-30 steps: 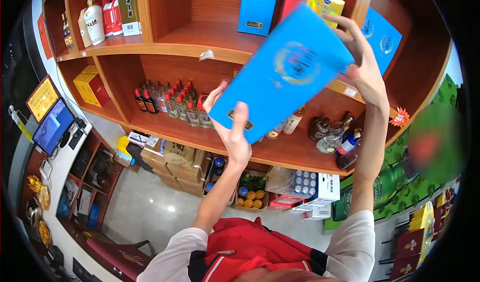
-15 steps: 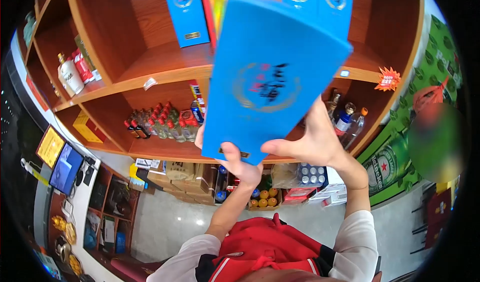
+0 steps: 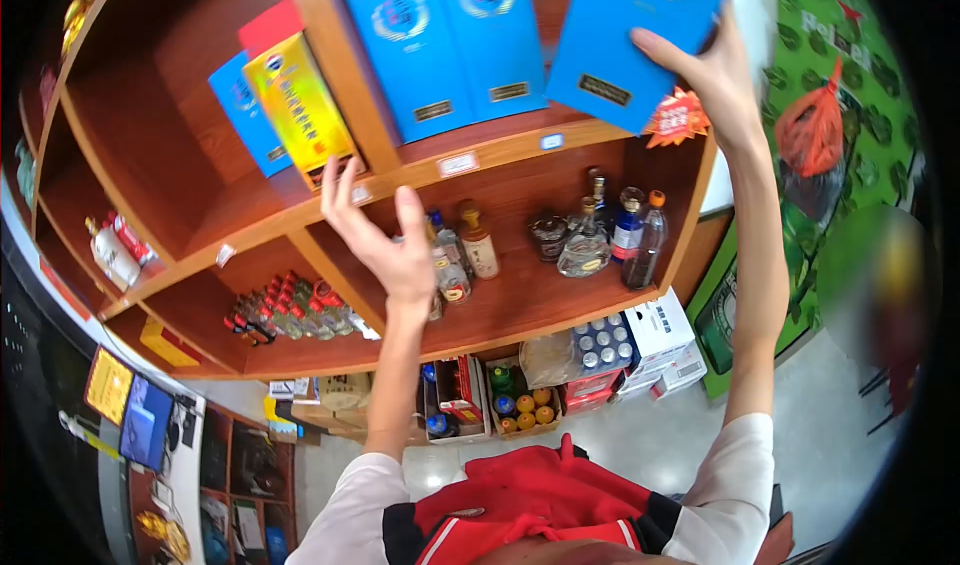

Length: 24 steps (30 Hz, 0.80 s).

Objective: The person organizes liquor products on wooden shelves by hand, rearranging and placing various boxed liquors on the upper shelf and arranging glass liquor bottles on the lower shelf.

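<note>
A tall blue box (image 3: 620, 50) with a gold label near its base is in my right hand (image 3: 715, 80), thumb across the front. It is tilted at the right end of the upper shelf, and its top is cut off by the view's edge. To its left stand two similar blue boxes (image 3: 450, 75) side by side. My left hand (image 3: 385, 240) is empty with fingers apart, in front of the shelf edge. Its fingertips are nearest a yellow box (image 3: 300, 110), which leans in the left compartment before another blue box (image 3: 245, 115); contact cannot be made out.
Below are several glass bottles (image 3: 585, 240) on the lower shelf and small red-capped bottles (image 3: 300, 310) further left. Cartons and packed cans (image 3: 603, 345) sit on the floor. An orange bag (image 3: 810, 130) hangs at right. A counter with a monitor (image 3: 147, 420) is at left.
The blue box has moved from the middle to the upper right, now in my right hand alone. My left hand has let go of it and moved left. The view has shifted right.
</note>
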Each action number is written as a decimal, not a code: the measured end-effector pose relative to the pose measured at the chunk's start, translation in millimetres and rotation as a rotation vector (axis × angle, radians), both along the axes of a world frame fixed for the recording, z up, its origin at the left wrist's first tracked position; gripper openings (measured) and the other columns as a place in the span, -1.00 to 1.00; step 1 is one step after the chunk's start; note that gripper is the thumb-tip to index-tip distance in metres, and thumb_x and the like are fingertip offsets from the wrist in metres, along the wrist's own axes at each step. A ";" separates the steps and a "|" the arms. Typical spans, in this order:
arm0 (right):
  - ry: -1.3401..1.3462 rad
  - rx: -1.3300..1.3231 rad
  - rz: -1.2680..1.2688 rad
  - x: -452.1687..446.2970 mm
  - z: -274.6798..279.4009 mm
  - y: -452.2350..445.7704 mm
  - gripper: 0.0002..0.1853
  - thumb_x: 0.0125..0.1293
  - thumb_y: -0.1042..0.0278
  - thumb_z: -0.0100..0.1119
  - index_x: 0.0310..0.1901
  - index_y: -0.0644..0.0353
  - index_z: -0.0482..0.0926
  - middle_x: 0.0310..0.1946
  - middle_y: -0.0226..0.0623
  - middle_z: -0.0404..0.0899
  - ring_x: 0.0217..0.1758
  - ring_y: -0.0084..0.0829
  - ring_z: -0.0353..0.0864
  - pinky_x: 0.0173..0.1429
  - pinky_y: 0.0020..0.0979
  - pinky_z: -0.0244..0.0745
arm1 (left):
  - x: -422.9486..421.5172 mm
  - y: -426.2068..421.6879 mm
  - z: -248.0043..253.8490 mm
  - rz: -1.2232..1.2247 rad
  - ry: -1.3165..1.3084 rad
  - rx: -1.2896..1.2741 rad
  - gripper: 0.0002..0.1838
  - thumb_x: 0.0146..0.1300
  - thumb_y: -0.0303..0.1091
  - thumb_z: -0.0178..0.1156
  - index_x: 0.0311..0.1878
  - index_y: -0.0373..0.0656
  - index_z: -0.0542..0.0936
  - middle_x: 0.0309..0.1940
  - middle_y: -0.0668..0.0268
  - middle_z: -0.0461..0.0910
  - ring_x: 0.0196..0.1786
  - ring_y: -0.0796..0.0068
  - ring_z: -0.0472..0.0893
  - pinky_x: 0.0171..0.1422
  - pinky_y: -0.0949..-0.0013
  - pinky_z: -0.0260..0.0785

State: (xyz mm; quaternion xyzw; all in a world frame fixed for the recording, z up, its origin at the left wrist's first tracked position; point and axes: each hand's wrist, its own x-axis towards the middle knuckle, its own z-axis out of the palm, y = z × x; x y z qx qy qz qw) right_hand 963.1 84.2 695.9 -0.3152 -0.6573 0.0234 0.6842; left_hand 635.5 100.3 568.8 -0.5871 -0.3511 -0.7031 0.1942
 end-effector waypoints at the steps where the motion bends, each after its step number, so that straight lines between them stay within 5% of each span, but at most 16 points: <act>1: -0.043 -0.024 -0.069 13.7 3.8 14.2 -0.06 0.16 0.15 0.64 0.44 0.39 0.30 0.19 0.03 0.63 0.21 -0.20 0.70 0.33 -0.18 0.63 | -2.1 7.4 -4.2 0.044 0.014 -0.025 -0.39 0.47 -0.22 0.24 0.46 -0.33 0.37 0.47 -0.05 0.32 0.55 -0.04 0.29 0.65 -0.02 0.03; 2: 0.039 -0.008 -0.030 25.0 6.8 37.6 0.23 -0.11 0.32 0.79 0.53 0.24 0.10 0.32 0.10 0.41 0.34 -0.07 0.52 0.38 -0.08 0.55 | -4.6 15.4 -9.7 0.078 0.036 -0.041 -0.38 0.46 -0.24 0.25 0.46 -0.34 0.36 0.47 -0.06 0.32 0.55 -0.04 0.29 0.65 -0.02 0.04; 4: -0.025 -0.047 0.050 41.9 9.5 67.0 0.38 -0.09 0.20 0.79 0.62 0.31 -0.08 0.30 0.11 0.48 0.37 -0.06 0.54 0.46 -0.07 0.47 | -8.6 32.9 -20.7 0.144 0.096 -0.071 -0.34 0.44 -0.25 0.28 0.49 -0.35 0.33 0.46 -0.06 0.34 0.54 -0.06 0.30 0.64 -0.02 0.06; 6: -0.122 -0.183 -0.211 52.0 11.1 90.7 0.44 -0.09 0.07 0.77 0.63 0.38 -0.14 0.30 0.18 0.53 0.39 -0.11 0.56 0.51 -0.23 0.43 | -8.5 43.7 -29.7 0.276 0.157 -0.115 -0.29 0.43 -0.22 0.28 0.52 -0.34 0.29 0.47 -0.06 0.35 0.55 -0.06 0.29 0.68 -0.09 -0.02; 7: -0.152 -0.167 -0.267 50.7 6.3 103.5 0.05 0.08 0.14 0.65 0.50 0.39 0.24 0.17 0.11 0.63 0.29 -0.12 0.63 0.40 -0.18 0.51 | -8.1 46.0 -32.7 0.343 0.175 -0.132 -0.27 0.41 -0.21 0.28 0.53 -0.33 0.28 0.49 -0.05 0.34 0.57 -0.07 0.27 0.72 -0.12 -0.09; 10: -0.242 -0.079 -0.234 64.8 -6.5 178.5 0.42 -0.11 -0.27 0.68 0.57 0.52 0.05 0.42 0.36 0.40 0.49 0.11 0.46 0.63 -0.13 0.29 | -8.5 49.4 -34.4 0.352 0.163 -0.137 -0.26 0.42 -0.19 0.27 0.54 -0.32 0.27 0.49 -0.04 0.34 0.57 -0.05 0.27 0.73 -0.15 -0.13; 11: -0.247 -0.082 -0.222 66.6 -5.5 194.8 0.42 -0.11 -0.27 0.68 0.57 0.52 0.05 0.42 0.36 0.40 0.49 0.11 0.46 0.63 -0.13 0.29 | -8.8 49.6 -36.3 0.344 0.150 -0.139 -0.26 0.42 -0.20 0.27 0.54 -0.32 0.27 0.49 -0.04 0.34 0.56 -0.05 0.28 0.73 -0.15 -0.12; 15: -0.376 -0.136 -0.174 59.5 2.5 226.9 0.31 -0.08 -0.23 0.69 0.53 0.49 0.20 0.37 0.32 0.47 0.44 0.05 0.54 0.53 -0.17 0.43 | -10.4 53.4 -40.5 0.339 0.145 -0.113 -0.27 0.39 -0.22 0.27 0.52 -0.35 0.30 0.43 -0.04 0.40 0.52 -0.08 0.32 0.71 -0.17 -0.10; 17: -0.402 -0.385 -0.151 48.7 11.3 236.6 0.05 0.14 -0.01 0.65 0.53 0.33 0.27 0.28 0.08 0.61 0.16 -0.09 0.75 0.14 -0.20 0.76 | -9.0 49.3 -38.0 0.295 0.120 -0.124 -0.26 0.37 -0.21 0.27 0.51 -0.36 0.31 0.41 -0.05 0.41 0.50 -0.09 0.34 0.71 -0.17 -0.10; 21: -0.488 -0.401 -0.146 36.7 24.1 286.8 -0.02 0.14 -0.06 0.64 0.47 0.33 0.38 0.24 0.06 0.64 0.19 -0.11 0.73 0.10 -0.18 0.78 | -7.4 51.1 -37.6 0.205 0.103 -0.085 -0.23 0.33 -0.15 0.26 0.50 -0.38 0.32 0.38 -0.07 0.43 0.46 -0.11 0.38 0.71 -0.17 -0.10; 24: -0.556 -0.448 -0.008 33.3 27.4 291.8 -0.11 0.12 -0.08 0.64 0.39 0.27 0.51 0.23 0.07 0.67 0.25 -0.08 0.70 0.28 -0.19 0.65 | -8.8 54.5 -38.1 0.210 0.118 -0.054 -0.24 0.39 -0.05 0.22 0.49 -0.38 0.34 0.35 -0.08 0.44 0.42 -0.06 0.40 0.62 -0.08 0.04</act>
